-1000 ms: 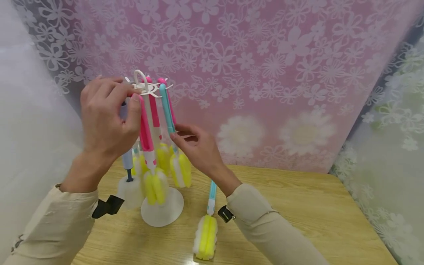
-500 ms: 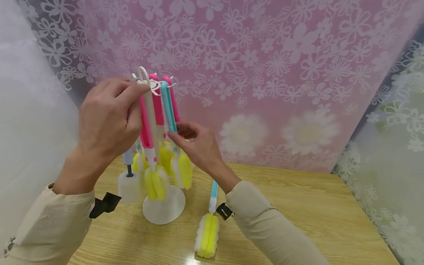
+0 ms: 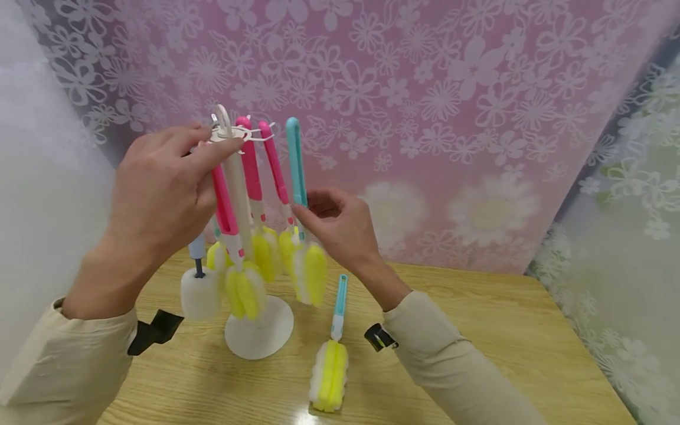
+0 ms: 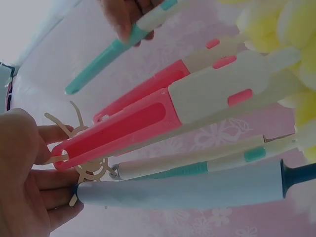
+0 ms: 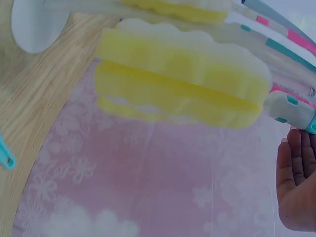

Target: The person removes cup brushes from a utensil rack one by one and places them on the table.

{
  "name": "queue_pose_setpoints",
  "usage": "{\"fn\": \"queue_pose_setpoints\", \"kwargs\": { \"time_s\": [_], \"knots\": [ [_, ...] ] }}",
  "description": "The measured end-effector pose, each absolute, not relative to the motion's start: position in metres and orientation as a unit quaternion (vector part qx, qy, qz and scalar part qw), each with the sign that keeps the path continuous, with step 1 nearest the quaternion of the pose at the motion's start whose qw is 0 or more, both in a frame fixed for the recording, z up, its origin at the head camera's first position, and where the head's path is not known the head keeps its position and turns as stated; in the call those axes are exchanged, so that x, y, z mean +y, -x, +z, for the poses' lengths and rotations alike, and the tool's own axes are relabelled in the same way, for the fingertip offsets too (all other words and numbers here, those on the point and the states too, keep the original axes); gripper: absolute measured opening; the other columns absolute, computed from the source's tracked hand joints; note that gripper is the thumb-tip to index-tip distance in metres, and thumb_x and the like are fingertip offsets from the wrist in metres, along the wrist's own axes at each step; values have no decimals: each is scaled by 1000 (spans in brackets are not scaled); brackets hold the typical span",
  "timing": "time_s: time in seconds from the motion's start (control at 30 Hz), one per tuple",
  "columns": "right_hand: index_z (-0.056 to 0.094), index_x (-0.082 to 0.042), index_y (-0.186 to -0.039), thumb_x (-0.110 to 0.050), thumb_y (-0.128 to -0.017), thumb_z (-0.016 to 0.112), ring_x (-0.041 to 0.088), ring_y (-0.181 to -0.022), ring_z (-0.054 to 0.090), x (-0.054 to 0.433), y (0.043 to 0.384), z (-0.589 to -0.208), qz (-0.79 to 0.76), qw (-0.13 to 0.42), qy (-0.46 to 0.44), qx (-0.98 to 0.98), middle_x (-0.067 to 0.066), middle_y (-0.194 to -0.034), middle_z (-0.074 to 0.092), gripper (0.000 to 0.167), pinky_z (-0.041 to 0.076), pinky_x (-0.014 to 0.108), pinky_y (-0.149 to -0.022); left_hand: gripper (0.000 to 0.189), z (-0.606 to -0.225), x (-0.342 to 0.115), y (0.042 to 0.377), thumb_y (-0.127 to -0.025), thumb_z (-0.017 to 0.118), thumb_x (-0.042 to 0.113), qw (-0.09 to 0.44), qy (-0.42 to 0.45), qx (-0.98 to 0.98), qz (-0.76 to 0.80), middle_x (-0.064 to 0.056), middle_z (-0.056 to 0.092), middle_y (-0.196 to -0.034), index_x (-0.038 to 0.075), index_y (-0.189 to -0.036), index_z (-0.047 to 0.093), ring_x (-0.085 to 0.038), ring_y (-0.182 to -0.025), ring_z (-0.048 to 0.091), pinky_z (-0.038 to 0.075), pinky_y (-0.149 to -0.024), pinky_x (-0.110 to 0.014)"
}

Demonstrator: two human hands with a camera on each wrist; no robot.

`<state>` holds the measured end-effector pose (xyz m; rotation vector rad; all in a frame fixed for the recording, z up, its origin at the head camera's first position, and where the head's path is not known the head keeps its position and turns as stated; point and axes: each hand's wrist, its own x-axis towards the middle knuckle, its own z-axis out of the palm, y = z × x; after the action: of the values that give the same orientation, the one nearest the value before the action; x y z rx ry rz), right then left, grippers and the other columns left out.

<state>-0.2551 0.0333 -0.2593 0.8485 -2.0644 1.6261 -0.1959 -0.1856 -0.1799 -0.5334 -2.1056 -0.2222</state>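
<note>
My left hand (image 3: 159, 183) grips the hooked top of a white hanging rack (image 3: 237, 183), thumb and fingers at its ring. My right hand (image 3: 345, 233) pinches a teal-handled sponge bottle brush (image 3: 296, 159) near the bottom of the handle. That brush stands upright to the right of the rack, its looped top apart from the hooks, its yellow and white sponge (image 5: 182, 74) hanging below. On the rack hang several pink-handled sponge brushes (image 3: 225, 203) and a brush with a pale blue handle (image 4: 177, 191) and round white sponge. My left hand partly hides the near hooks.
Another teal-handled sponge brush (image 3: 330, 372) lies on the wooden table (image 3: 451, 354), right of the rack's round white base (image 3: 260, 336). A pink flowered curtain (image 3: 398, 88) hangs behind, with pale sheets at both sides.
My right hand has moved right with the teal-handled brush, lifting its loop off the rack's hook. My left hand remains at the rack's top, shifted slightly left.
</note>
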Motion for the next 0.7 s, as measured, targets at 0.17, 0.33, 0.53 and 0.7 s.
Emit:
{"fn": "queue_pose_setpoints", "kwargs": {
  "time_s": [0.17,0.33,0.53,0.7],
  "knots": [
    [70,-7,-102,-21,-84,73,13,-80,64,64,259,-264,564,214,-259,-755,2,-88,70,23,54,31,-72,41,-179,-184,196,-88,41,6,465,208,-853,-111,-19,65,-112,13,-118,69,-37,-113,55,39,-98,-52],
    [68,-7,-101,-29,-84,73,20,-84,65,96,264,-282,558,168,-172,-794,4,-90,69,28,53,32,-73,37,-180,-179,196,-90,45,23,502,194,-834,-121,-17,67,-109,10,-109,73,-36,-111,56,41,-93,-55],
    [66,-2,-102,-28,-86,72,25,-82,65,125,267,-315,571,73,-84,-814,10,-91,68,31,56,34,-69,39,-181,-168,195,-91,53,37,500,162,-839,-139,-14,68,-99,5,-96,73,-37,-107,57,42,-90,-54],
    [68,-1,-100,-29,-86,71,21,-76,68,141,270,-352,562,31,-39,-826,9,-89,70,31,55,33,-64,42,-184,-158,199,-93,52,41,514,141,-832,-152,-15,67,-87,3,-91,71,-39,-107,56,41,-90,-54]
  ]
}}
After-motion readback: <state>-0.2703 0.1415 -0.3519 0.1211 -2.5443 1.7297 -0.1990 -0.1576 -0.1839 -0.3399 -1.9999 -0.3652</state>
